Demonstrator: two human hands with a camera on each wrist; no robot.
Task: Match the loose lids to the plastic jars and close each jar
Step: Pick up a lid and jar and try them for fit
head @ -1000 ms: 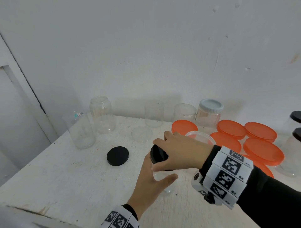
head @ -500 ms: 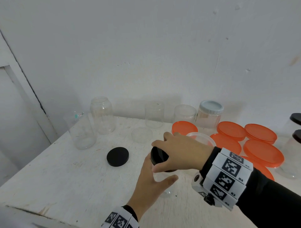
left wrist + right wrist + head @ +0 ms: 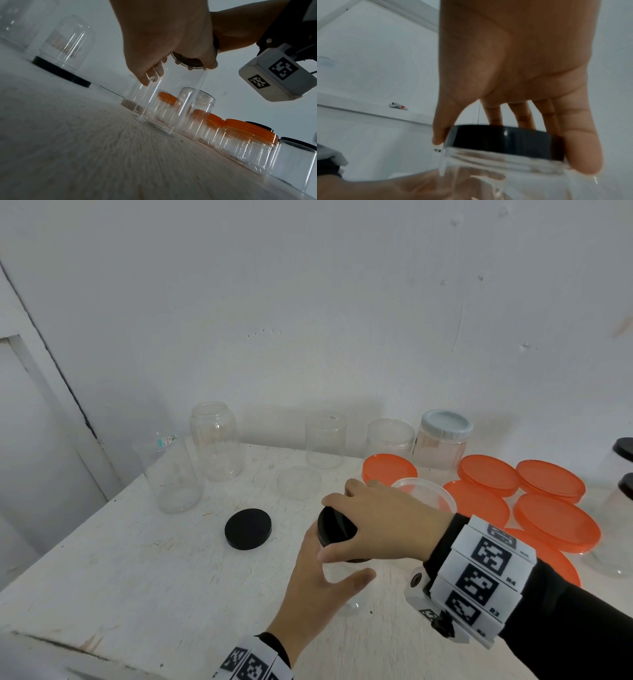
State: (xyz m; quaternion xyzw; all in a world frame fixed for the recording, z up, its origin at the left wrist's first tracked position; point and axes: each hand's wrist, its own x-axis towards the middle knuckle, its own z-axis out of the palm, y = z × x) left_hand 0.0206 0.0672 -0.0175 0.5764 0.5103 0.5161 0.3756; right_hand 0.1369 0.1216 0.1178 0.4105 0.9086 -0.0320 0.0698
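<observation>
— What are your hands doing?

— My right hand [image 3: 383, 525] grips a black lid [image 3: 334, 527] from above, thumb and fingers curled round its rim. The lid sits tilted on the threaded mouth of a clear jar [image 3: 164, 108]. My left hand [image 3: 318, 587] wraps that jar's near side, thumb spread to the right, steadying it upright on the white desk [image 3: 137, 577].

— And around them?

— A second black lid [image 3: 248, 529] lies flat just to the left. Open clear jars [image 3: 215, 440] stand along the far edge, one wearing a pale blue lid [image 3: 446, 423]. To the right, orange-lidded jars [image 3: 556, 522] cluster together, with two black-lidded jars [image 3: 616, 529] at the far right.
</observation>
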